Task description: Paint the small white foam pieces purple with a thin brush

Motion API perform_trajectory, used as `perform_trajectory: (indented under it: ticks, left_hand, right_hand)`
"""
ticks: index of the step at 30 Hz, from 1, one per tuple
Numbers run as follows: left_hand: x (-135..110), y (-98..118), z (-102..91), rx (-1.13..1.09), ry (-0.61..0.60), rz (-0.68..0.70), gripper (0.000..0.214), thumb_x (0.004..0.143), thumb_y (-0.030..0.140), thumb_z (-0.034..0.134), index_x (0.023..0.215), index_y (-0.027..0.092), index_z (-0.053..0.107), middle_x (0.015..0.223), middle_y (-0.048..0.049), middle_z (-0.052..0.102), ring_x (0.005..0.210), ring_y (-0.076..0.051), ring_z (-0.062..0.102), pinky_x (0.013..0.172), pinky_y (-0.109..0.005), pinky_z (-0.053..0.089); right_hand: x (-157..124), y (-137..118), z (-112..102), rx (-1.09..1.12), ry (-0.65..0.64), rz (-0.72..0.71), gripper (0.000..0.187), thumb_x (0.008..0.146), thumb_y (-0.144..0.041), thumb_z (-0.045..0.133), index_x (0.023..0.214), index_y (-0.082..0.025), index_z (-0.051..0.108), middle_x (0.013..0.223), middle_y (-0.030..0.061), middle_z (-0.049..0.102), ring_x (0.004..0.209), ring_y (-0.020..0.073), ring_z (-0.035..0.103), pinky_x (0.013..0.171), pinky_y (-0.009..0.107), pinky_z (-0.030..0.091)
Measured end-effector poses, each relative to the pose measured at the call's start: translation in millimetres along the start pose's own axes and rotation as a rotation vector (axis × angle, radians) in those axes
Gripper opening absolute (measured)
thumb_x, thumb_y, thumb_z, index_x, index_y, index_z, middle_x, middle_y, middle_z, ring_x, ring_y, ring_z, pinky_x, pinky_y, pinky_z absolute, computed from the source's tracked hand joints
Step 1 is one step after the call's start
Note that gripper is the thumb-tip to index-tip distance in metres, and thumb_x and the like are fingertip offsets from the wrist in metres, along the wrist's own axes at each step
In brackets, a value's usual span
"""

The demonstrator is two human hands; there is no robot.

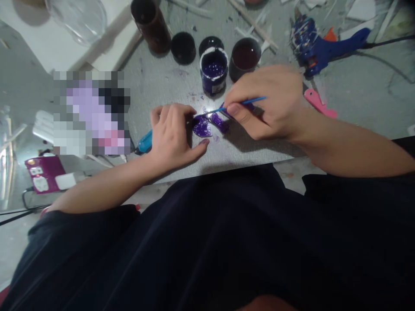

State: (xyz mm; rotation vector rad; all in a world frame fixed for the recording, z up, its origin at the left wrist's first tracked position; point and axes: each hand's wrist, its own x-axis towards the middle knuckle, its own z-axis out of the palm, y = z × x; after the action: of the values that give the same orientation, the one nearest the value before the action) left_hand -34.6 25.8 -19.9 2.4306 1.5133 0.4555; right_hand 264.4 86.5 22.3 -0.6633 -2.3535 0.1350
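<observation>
My right hand is closed around a thin blue paintbrush. Its tip reaches a glossy purple piece lying flat on the table. My left hand rests beside that piece with fingers and thumb apart; its index fingertip is at the piece's upper left edge, and I cannot tell whether it touches. Another shiny purple piece lies just to the right, below the brush. Beyond the hands stands an open jar of purple paint with a paint-smeared white rim. A blue-handled tool is partly covered by my left hand.
Behind my right hand is a dark cup. A brown container and a black lid stand farther left. At the right lie a blue glue gun and a pink cutter. A purple power strip sits at the left.
</observation>
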Motion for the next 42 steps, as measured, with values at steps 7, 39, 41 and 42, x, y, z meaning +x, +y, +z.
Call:
perform_trajectory:
  ticks: [7,39,41,42]
  left_hand:
    - [0.1,1.0,1.0,-0.019,-0.002,-0.02,0.067,0.101,0.062,0.078,0.155,0.031,0.054,0.14,-0.0151,0.073,0.141,-0.05,0.068,0.126,-0.077,0.04]
    - [4.0,3.6,-8.9,0.005,-0.025,-0.003,0.052,0.104,0.049,0.074,0.148,0.03,0.052,0.135,-0.0092,0.078,0.133,-0.038,0.073,0.123,-0.079,0.047]
    - [4.6,3.9,-9.3,-0.006,-0.033,-0.011,0.054,0.104,0.049,0.074,0.149,0.03,0.052,0.135,-0.0095,0.078,0.134,-0.039,0.072,0.122,-0.08,0.046]
    - [4.9,4.2,-9.4,-0.009,-0.04,-0.018,0.055,0.103,0.049,0.074,0.15,0.031,0.052,0.135,-0.0096,0.078,0.135,-0.039,0.072,0.122,-0.08,0.045]
  right_hand:
    - [-0.7,0.4,-2.0,-0.038,0.006,-0.02,0.032,0.128,-0.035,0.049,0.117,-0.021,0.076,0.108,-0.0043,0.089,0.089,0.0102,0.083,0.086,0.027,0.067]
    - [-3.0,-2.6,-11.7,0.05,0.027,-0.023,0.033,0.128,-0.034,0.05,0.112,-0.021,0.076,0.103,-0.0059,0.087,0.093,0.0093,0.085,0.098,0.024,0.073]
    - [-2.0,-2.8,-12.0,0.021,0.001,-0.037,0.035,0.129,-0.036,0.048,0.113,-0.021,0.075,0.102,-0.0058,0.087,0.092,0.0083,0.085,0.098,0.023,0.073]
    - [-1.6,-2.8,-12.1,0.013,-0.001,-0.046,0.036,0.129,-0.037,0.046,0.113,-0.021,0.075,0.101,-0.0063,0.086,0.092,0.0075,0.085,0.097,0.021,0.072]
